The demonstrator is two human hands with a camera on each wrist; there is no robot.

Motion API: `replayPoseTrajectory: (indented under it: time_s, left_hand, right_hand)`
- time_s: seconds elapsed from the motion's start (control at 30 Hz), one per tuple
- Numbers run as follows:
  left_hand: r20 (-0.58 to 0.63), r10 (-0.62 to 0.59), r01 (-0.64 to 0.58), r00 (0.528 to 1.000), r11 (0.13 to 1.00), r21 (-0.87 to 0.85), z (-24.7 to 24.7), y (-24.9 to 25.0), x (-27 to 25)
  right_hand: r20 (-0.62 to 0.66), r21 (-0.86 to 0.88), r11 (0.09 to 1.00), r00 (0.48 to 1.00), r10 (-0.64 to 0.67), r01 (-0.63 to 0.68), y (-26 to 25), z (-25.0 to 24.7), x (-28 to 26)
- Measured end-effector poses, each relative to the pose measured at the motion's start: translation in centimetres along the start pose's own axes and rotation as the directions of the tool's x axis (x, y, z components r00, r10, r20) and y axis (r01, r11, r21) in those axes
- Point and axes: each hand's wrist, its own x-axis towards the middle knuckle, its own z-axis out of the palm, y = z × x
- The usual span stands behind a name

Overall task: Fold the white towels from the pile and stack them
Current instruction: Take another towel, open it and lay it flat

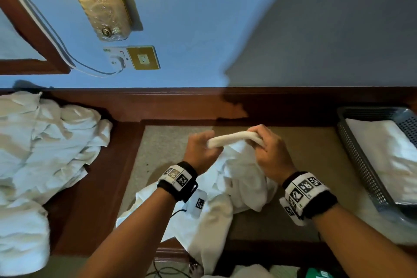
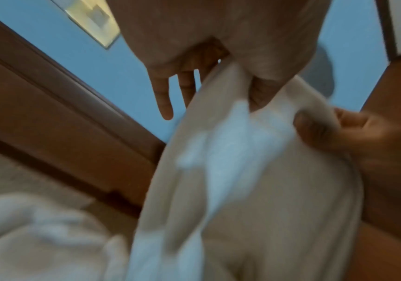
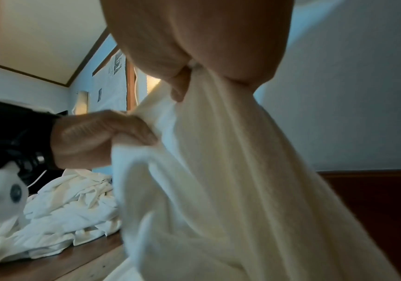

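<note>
Both hands hold one white towel (image 1: 234, 174) up over the middle of the table. My left hand (image 1: 202, 145) grips its top edge at the left, and my right hand (image 1: 264, 142) pinches the same edge a short way to the right. The towel hangs crumpled below them, its lower end trailing over the table's front edge. The left wrist view shows the towel (image 2: 242, 171) held between thumb and fingers, blurred. From the right wrist, the towel (image 3: 218, 180) drapes down from my pinching fingers. A pile of unfolded white towels (image 1: 40, 142) lies at the left.
A dark perforated basket (image 1: 361, 160) at the right holds folded white towels (image 1: 388, 156). A wooden ledge (image 1: 180, 106) and blue wall run behind the beige table top (image 1: 304, 160). A lit wall lamp (image 1: 99, 0) and a socket (image 1: 135, 57) with a cable are at upper left.
</note>
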Motion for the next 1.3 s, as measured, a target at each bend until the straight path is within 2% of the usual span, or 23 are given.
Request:
replayPoseTrajectory:
  time_s: [0.1,0.17,0.2,0.27,0.3,0.37,0.43,0.5,0.53,0.57,0.63,0.7,0.77,0.83,0.9,1.0,1.07,1.13,1.2,1.27,1.3]
  left_hand:
    - [0.187,0.012,0.003,0.982,0.997,-0.081,-2.7,1.0,0.7]
    - [0.316,-0.023,0.03,0.948,0.999,-0.016,-4.3,0.5,1.2]
    - [0.322,-0.041,0.027,0.946,0.999,0.047,-5.0,0.0,1.4]
    - [0.248,-0.044,0.014,0.968,0.992,0.123,-6.2,-0.8,1.6]
    - [0.197,-0.038,0.019,0.98,0.995,0.101,-6.7,-0.9,1.8]
    - [0.154,0.012,-0.018,0.988,0.999,0.043,-6.8,0.3,2.1]
    - [0.192,0.122,-0.132,0.974,0.991,0.038,-6.1,2.3,2.4]
    - [0.232,0.201,-0.217,0.952,0.975,0.047,-5.0,4.4,2.6]
    - [0.244,0.215,-0.232,0.946,0.972,0.044,-4.7,5.3,2.8]
    - [0.245,0.217,-0.235,0.945,0.971,0.046,-4.5,5.9,2.9]
    - [0.261,0.164,-0.206,0.951,0.968,0.141,-4.9,6.3,3.2]
    - [0.332,-0.003,-0.135,0.943,0.91,0.393,-6.1,5.7,3.2]
    - [0.332,-0.153,-0.069,0.931,0.819,0.569,-7.2,4.2,2.7]
    - [0.283,-0.204,0.037,0.937,0.864,0.502,-8.1,2.5,2.1]
    - [0.211,-0.165,0.093,0.964,0.945,0.314,-8.3,2.0,1.8]
    - [0.134,-0.038,0.017,0.99,0.988,0.156,-7.4,3.7,2.2]
    - [0.128,0.039,-0.056,0.991,0.99,0.13,-6.5,5.2,2.5]
    - [0.13,0.091,-0.108,0.987,0.986,0.127,-6.1,5.5,2.6]
    - [0.166,0.064,-0.085,0.984,0.989,0.12,-6.4,4.8,2.4]
    - [0.195,0.02,-0.051,0.981,0.986,0.156,-6.8,3.7,2.0]
    - [0.167,0.02,-0.045,0.986,0.987,0.152,-6.9,3.1,1.7]
  right_hand:
    - [-0.176,0.053,0.998,0.984,0.035,-0.027,-0.5,-0.1,1.3]
    - [-0.299,0.128,0.988,0.946,0.126,-0.091,-0.4,-0.5,2.2]
    - [-0.349,0.15,0.979,0.919,0.182,-0.137,0.0,-0.8,2.6]
    - [-0.401,0.121,0.961,0.874,0.275,-0.247,1.2,-1.5,2.9]
    - [-0.384,0.074,0.95,0.871,0.307,-0.302,1.9,-1.8,2.9]
    - [-0.261,-0.049,0.94,0.913,0.313,-0.336,2.2,-2.0,2.6]
    - [-0.018,-0.134,0.956,0.965,0.262,-0.262,1.3,-1.3,2.2]
    - [0.237,-0.205,0.971,0.956,0.174,-0.126,0.0,0.0,2.1]
    - [0.289,-0.22,0.973,0.948,0.131,-0.068,-0.6,0.7,2.2]
    - [0.286,-0.202,0.979,0.954,0.086,-0.028,-1.2,1.1,2.4]
    - [0.181,-0.06,0.997,0.982,0.061,-0.05,-1.7,0.8,2.8]
    - [0.086,0.085,0.99,0.991,0.102,-0.109,-1.9,-0.3,3.0]
    - [0.007,0.068,0.986,0.988,0.151,-0.151,-1.5,-1.5,3.0]
    - [-0.016,-0.013,0.973,0.973,0.228,-0.228,-0.1,-2.2,3.0]
    - [0.052,-0.096,0.962,0.964,0.26,-0.254,0.6,-2.2,2.9]
    - [0.274,-0.176,0.978,0.949,0.157,-0.111,-0.2,-0.6,2.5]
    - [0.344,-0.172,0.985,0.936,0.082,-0.023,-1.5,0.9,2.4]
    - [0.219,-0.062,0.998,0.976,0.006,0.008,-2.5,1.8,3.0]
    - [0.063,-0.022,0.999,0.998,-0.028,0.029,-2.5,1.8,3.7]
    - [0.001,-0.018,1.0,1.0,-0.023,0.023,-2.3,1.4,4.1]
    - [-0.001,-0.009,1.0,1.0,-0.013,0.013,-2.1,1.2,4.2]
